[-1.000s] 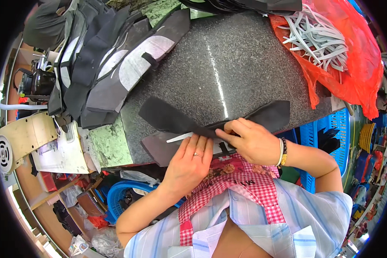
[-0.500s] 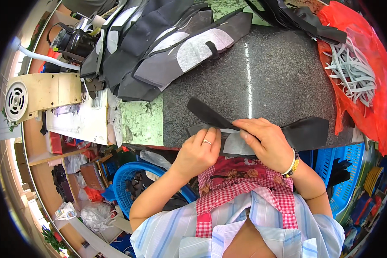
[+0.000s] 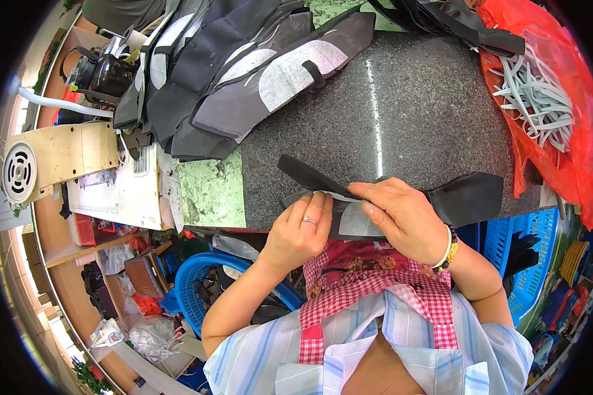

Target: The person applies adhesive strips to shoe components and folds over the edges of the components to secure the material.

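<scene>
At the near edge of the table lies a long dark fabric piece (image 3: pixel 469 199) with a pale patch (image 3: pixel 358 221) on it. A black flap (image 3: pixel 308 176) stands up along its far side and sticks out to the left. My left hand (image 3: pixel 300 227) is closed, its fingers pinching the piece near the flap. My right hand (image 3: pixel 405 214) presses the flap's other end between thumb and fingers. Both hands partly cover the middle of the piece.
Stacked dark fabric pieces (image 3: pixel 290 72) with pale patches fill the far left. A cream sewing machine (image 3: pixel 79 153) stands at left. Light cords (image 3: pixel 537 99) lie on a red plastic bag (image 3: pixel 583 131) at right. Blue baskets (image 3: pixel 186 289) sit below the table.
The scene has shifted slightly left in view. Both hands keep their grip on the fabric piece, and the right fingers have flattened a little over the flap.
</scene>
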The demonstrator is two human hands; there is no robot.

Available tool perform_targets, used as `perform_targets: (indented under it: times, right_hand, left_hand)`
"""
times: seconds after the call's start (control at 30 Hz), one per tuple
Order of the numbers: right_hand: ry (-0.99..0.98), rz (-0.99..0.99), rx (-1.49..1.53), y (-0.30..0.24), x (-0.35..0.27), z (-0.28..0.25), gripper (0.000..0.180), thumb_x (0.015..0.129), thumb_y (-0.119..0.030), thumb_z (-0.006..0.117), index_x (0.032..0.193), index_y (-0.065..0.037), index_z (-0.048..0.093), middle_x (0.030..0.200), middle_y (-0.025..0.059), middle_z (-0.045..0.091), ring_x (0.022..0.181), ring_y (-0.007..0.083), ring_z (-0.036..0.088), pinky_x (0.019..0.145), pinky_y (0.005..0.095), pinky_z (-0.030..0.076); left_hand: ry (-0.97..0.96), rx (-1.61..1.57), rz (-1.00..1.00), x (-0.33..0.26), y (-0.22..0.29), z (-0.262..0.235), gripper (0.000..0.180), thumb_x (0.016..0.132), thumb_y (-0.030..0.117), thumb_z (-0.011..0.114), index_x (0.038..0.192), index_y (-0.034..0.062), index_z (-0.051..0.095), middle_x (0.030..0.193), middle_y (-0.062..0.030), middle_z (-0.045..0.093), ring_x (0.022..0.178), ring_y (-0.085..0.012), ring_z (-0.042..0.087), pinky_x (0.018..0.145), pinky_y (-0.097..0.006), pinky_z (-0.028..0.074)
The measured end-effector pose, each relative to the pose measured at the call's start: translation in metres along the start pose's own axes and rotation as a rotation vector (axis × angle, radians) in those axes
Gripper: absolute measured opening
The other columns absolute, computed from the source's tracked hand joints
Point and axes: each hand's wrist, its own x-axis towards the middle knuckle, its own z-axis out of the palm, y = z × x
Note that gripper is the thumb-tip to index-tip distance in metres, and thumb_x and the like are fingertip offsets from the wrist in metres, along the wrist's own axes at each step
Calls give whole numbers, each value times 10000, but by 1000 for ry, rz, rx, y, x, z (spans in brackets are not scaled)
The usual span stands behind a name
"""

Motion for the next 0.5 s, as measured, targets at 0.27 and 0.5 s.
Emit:
perform_targets:
  times: [0.27,0.5]
  right_hand:
    - [18,-41,-28,1,-1,4,310,919,-102,567,1195,29,617,1172,191,657,1024,360,615,912,411,491]
    - [10,-154,-34,8,-3,13,317,881,-77,617,1181,25,629,1188,176,658,985,328,627,873,386,517]
  left_hand:
    - [-57,-9,-98,-5,12,-3,388,763,117,618,1114,-44,666,1117,-149,653,982,-265,638,814,-348,545]
    - [-180,-52,-319,-23,32,-3,448,841,314,719,1162,7,659,1136,-153,655,1085,-334,602,973,-450,469]
